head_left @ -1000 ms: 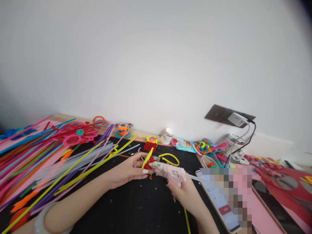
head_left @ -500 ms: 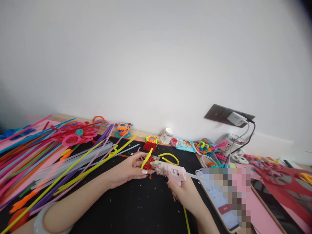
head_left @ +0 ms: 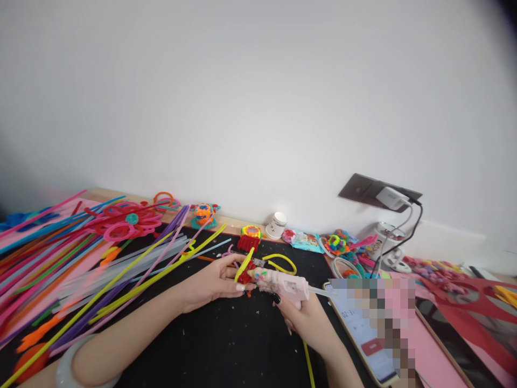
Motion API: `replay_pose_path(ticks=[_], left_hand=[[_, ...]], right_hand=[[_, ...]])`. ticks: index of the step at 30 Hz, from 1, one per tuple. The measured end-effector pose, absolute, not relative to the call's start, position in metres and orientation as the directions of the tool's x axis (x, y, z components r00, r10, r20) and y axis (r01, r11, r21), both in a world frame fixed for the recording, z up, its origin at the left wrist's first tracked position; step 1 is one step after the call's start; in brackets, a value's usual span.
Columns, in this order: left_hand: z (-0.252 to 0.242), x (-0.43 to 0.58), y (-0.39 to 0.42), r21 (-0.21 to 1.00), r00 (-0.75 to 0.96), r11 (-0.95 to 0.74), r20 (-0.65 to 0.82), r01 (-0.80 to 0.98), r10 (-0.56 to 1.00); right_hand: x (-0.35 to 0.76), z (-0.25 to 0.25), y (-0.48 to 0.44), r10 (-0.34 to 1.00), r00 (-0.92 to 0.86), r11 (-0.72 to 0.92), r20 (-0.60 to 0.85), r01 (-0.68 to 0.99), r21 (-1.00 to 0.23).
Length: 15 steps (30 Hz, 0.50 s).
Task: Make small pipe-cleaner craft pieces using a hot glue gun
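Observation:
My left hand (head_left: pixel 210 281) is closed on a small red and yellow pipe-cleaner piece (head_left: pixel 244 268), pinching it over the black mat (head_left: pixel 226 345). My right hand (head_left: pixel 305 319) grips a pink hot glue gun (head_left: pixel 283 285) whose nozzle points left and touches the red part of the piece. A clear glue stick pokes out of the gun's back end. A curved yellow pipe cleaner (head_left: pixel 283 261) lies just behind the gun.
A big pile of long coloured pipe cleaners (head_left: pixel 81 258) covers the left of the table. Small finished craft pieces (head_left: pixel 251 234), a white cup (head_left: pixel 277 224) and a snack packet (head_left: pixel 307 241) line the wall. A phone (head_left: pixel 363 334) lies at right, a wall socket with charger (head_left: pixel 390 196) above.
Almost nothing has moved; the glue gun has shifted very slightly against the piece while both hands hold their place.

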<state>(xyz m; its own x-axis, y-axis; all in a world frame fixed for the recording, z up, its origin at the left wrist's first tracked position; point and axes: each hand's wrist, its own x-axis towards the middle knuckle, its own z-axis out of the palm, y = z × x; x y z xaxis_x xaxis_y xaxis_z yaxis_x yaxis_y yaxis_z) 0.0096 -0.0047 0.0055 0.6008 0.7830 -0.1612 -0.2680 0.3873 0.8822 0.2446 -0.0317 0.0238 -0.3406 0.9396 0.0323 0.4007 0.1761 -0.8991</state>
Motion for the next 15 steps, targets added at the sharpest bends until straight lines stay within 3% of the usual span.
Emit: replay_pose_path(ticks=[8, 15], left_hand=[[-0.007, 0.010, -0.003, 0.897, 0.632, 0.375, -0.154, -0.232, 0.760], [-0.006, 0.009, -0.002, 0.898, 0.625, 0.371, -0.151, -0.238, 0.766]], right_hand=[[0.250, 0.010, -0.029, 0.968, -0.251, 0.109, 0.012, 0.377, -0.920], [0.250, 0.015, -0.032, 0.944, -0.328, 0.100, -0.039, 0.395, -0.913]])
